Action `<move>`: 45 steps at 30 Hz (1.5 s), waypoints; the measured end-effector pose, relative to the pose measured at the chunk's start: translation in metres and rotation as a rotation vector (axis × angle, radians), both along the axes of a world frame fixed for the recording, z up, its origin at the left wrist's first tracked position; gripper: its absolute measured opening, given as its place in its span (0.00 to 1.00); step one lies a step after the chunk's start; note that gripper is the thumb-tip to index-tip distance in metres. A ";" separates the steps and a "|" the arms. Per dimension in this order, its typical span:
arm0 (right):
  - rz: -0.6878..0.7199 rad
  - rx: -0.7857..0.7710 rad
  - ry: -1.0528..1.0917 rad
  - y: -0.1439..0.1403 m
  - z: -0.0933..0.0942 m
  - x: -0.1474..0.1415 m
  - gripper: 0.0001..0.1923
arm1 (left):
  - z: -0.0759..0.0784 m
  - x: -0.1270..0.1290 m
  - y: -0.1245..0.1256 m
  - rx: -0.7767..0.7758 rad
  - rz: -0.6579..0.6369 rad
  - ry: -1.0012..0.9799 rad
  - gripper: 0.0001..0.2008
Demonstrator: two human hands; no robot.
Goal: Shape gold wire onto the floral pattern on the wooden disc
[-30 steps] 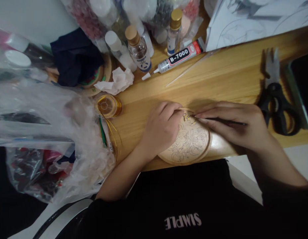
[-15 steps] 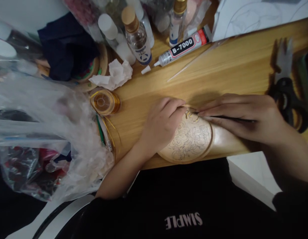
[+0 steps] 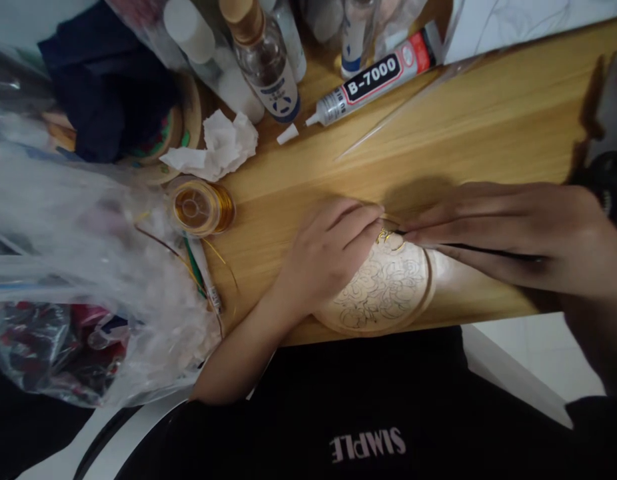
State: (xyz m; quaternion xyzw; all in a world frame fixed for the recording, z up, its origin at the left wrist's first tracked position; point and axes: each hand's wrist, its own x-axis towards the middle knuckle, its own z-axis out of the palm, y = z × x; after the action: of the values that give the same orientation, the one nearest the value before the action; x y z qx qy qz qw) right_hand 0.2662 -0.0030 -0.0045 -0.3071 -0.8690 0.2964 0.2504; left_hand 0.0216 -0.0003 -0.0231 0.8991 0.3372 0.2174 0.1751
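A round wooden embroidery hoop [image 3: 431,290] lies near the table's front edge, stretched with pale fabric [image 3: 388,287] that bears a drawn dark swirl pattern. At its upper part, a short curl of gold wire [image 3: 387,236] follows the lines. My left hand [image 3: 333,250] wraps over the hoop's left side, its fingertips at the top rim. From the right, my right hand [image 3: 508,233] pinches a slim dark tool [image 3: 493,253], perhaps tweezers, with the fingertips beside the gold curl. Most of the tool is hidden between the fingers.
Behind the hoop lie a B-7000 glue tube [image 3: 373,77], its white cap [image 3: 288,134] and a thin clear stick [image 3: 388,120]. A gold wire spool [image 3: 201,207], crumpled tissue [image 3: 221,147], bottles [image 3: 263,67] and plastic bags [image 3: 88,253] crowd the left. Scissors [image 3: 611,173] are at the right edge.
The view has shifted, and the scissors now sit partly out of frame at the right. Both hands keep nearly the same places on the hoop; the right hand's fingertips stay by the gold curl.
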 end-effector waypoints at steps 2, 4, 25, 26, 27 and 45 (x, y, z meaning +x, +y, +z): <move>0.014 0.002 -0.017 0.000 -0.001 0.002 0.14 | 0.000 0.000 -0.001 -0.019 0.011 -0.008 0.09; 0.026 0.004 -0.044 -0.001 -0.002 0.004 0.14 | 0.000 0.001 -0.001 -0.024 0.017 -0.008 0.09; -0.179 -0.134 0.048 -0.006 0.008 0.000 0.13 | -0.004 0.000 -0.003 0.047 -0.006 0.061 0.08; -0.185 -0.121 0.054 -0.007 0.007 -0.001 0.12 | -0.004 0.000 -0.003 0.045 -0.002 0.063 0.08; -0.179 -0.110 0.058 -0.007 0.006 -0.002 0.11 | -0.003 0.000 -0.003 0.045 -0.001 0.063 0.08; -0.107 -0.030 0.065 -0.006 -0.002 -0.009 0.12 | 0.000 -0.001 -0.002 0.040 -0.010 0.033 0.09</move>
State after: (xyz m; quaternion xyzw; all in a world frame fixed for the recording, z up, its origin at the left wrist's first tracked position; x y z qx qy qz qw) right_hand 0.2567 -0.0090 -0.0065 -0.3468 -0.8382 0.3055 0.2895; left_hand 0.0208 -0.0020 -0.0230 0.9075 0.3312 0.2085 0.1526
